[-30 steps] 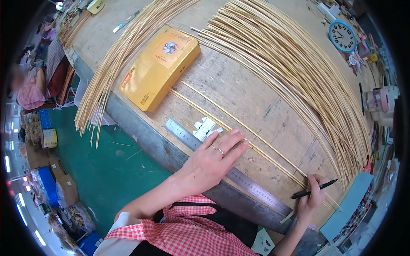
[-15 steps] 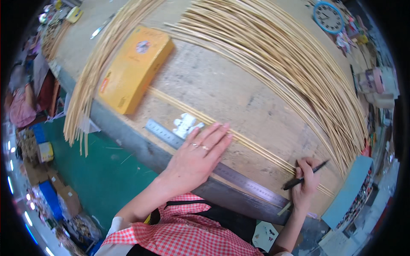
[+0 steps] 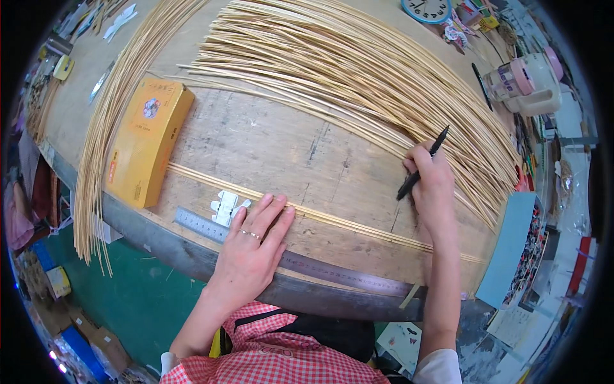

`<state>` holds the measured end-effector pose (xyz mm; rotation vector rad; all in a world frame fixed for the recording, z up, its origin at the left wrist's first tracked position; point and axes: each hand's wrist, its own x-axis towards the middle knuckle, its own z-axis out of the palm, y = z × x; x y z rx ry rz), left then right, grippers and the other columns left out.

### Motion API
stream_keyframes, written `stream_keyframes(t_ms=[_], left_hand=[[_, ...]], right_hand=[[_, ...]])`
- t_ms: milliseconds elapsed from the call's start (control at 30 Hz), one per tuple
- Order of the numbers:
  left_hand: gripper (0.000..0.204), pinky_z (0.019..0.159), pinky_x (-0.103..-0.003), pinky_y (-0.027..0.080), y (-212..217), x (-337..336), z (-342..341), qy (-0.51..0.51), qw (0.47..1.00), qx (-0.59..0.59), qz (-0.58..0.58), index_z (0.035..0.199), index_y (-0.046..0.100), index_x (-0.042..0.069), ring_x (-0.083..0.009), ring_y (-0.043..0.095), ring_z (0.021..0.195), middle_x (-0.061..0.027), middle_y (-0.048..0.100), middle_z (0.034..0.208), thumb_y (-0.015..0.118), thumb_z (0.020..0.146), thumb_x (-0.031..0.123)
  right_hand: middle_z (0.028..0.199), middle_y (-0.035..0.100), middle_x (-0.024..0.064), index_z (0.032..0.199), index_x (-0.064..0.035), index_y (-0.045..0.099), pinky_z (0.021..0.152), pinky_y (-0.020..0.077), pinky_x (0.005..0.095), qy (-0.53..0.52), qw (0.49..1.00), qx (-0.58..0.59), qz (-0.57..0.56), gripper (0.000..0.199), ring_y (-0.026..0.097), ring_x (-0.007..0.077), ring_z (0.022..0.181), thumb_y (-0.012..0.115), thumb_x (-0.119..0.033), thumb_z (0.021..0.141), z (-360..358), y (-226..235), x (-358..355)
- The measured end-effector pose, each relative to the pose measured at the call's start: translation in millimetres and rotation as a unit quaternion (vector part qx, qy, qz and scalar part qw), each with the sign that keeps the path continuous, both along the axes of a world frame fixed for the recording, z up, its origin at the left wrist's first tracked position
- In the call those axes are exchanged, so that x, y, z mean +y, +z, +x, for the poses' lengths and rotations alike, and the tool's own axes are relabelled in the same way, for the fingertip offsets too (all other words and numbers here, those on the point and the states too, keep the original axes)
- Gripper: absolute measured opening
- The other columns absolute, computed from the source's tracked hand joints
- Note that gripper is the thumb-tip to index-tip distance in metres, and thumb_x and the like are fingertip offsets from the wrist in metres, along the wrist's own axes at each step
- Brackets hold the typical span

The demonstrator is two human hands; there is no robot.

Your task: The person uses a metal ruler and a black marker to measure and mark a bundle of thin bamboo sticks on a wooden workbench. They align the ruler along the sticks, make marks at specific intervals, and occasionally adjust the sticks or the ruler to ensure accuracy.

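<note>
My left hand (image 3: pixel 246 259) lies spread, its fingertips pressing a few thin wooden sticks (image 3: pixel 358 226) that run slantwise across the table. A black pen (image 3: pixel 441 136) is held in my right hand (image 3: pixel 432 185), whose fingertips are at the near edge of the large pile of sticks (image 3: pixel 332 70). Whether they also touch a stick is hard to make out. Along the table's front edge runs a metal ruler (image 3: pixel 345 274), partly under my left hand. A white cut-out piece (image 3: pixel 225 208) sits by my left fingers. The sticks' left ends meet a yellow box (image 3: pixel 137 137).
Another bundle of sticks (image 3: pixel 102 141) hangs over the table's left edge. On the right stand a blue-grey panel (image 3: pixel 505 249) and a translucent jug (image 3: pixel 536 83). A blue-rimmed clock (image 3: pixel 427 9) lies at the back.
My right hand has gone from the right ends of the held sticks up to the large pile, still with the pen. My left hand stays on the sticks. The view has shifted.
</note>
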<state>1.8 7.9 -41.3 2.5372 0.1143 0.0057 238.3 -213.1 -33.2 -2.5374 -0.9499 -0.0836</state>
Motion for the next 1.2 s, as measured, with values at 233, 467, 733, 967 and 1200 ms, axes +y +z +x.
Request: stream_keyframes(t_ms=[233,467,733,967,1200], left_hand=[[0.064,0.115,-0.057,0.034,-5.6,1.6,-1.7,-0.002,1.000,-0.020,0.007,0.146,0.051,0.009,-0.0340,0.041,0.146,-0.0130,0.045,0.154,0.070,0.085,0.004],[0.065,0.115,-0.056,0.036,-4.3,0.8,-0.9,-0.005,1.000,-0.023,0.008,0.146,0.051,0.009,-0.0333,0.040,0.147,-0.0122,0.044,0.155,0.071,0.085,0.005],[0.066,0.114,-0.055,0.037,-8.0,0.6,-1.4,0.001,0.999,-0.034,0.012,0.145,0.051,0.009,-0.0331,0.042,0.145,-0.0114,0.046,0.153,0.073,0.083,0.005],[0.068,0.113,-0.055,0.039,-6.9,0.7,0.2,0.006,0.999,-0.031,0.013,0.144,0.052,0.010,-0.0325,0.043,0.144,-0.0127,0.045,0.152,0.075,0.081,0.006],[0.071,0.114,-0.055,0.038,-9.7,2.4,-0.7,-0.001,0.999,-0.039,0.015,0.145,0.051,0.009,-0.0315,0.042,0.145,-0.0105,0.043,0.155,0.076,0.079,0.007]], right_hand=[[0.083,0.055,0.0147,0.097,-0.0022,0.053,0.068,0.0471,0.0407,-0.011,0.999,-0.022,0.033,0.027,0.057,0.0357,0.075,0.056,0.016,0.078,-11.4,-1.4,-24.5],[0.097,0.063,0.0171,0.106,0.0024,0.057,0.083,0.0476,0.0328,0.001,0.988,-0.140,0.073,0.021,0.062,0.0317,0.091,0.058,0.014,0.088,-18.2,-12.0,-57.9],[0.091,0.060,0.0154,0.097,0.0017,0.059,0.077,0.0474,0.0341,-0.033,0.997,0.030,0.057,0.018,0.060,0.0313,0.083,0.061,0.012,0.083,-63.2,31.3,-99.1],[0.084,0.056,0.0132,0.094,0.0034,0.057,0.070,0.0430,0.0308,-0.029,0.988,0.140,0.058,0.018,0.055,0.0247,0.077,0.058,0.014,0.079,-71.0,25.3,-112.4],[0.088,0.055,0.0138,0.095,0.0032,0.056,0.068,0.0416,0.0297,-0.026,0.985,0.145,0.086,0.024,0.053,0.0237,0.077,0.054,0.017,0.076,-69.1,4.1,-105.8]])
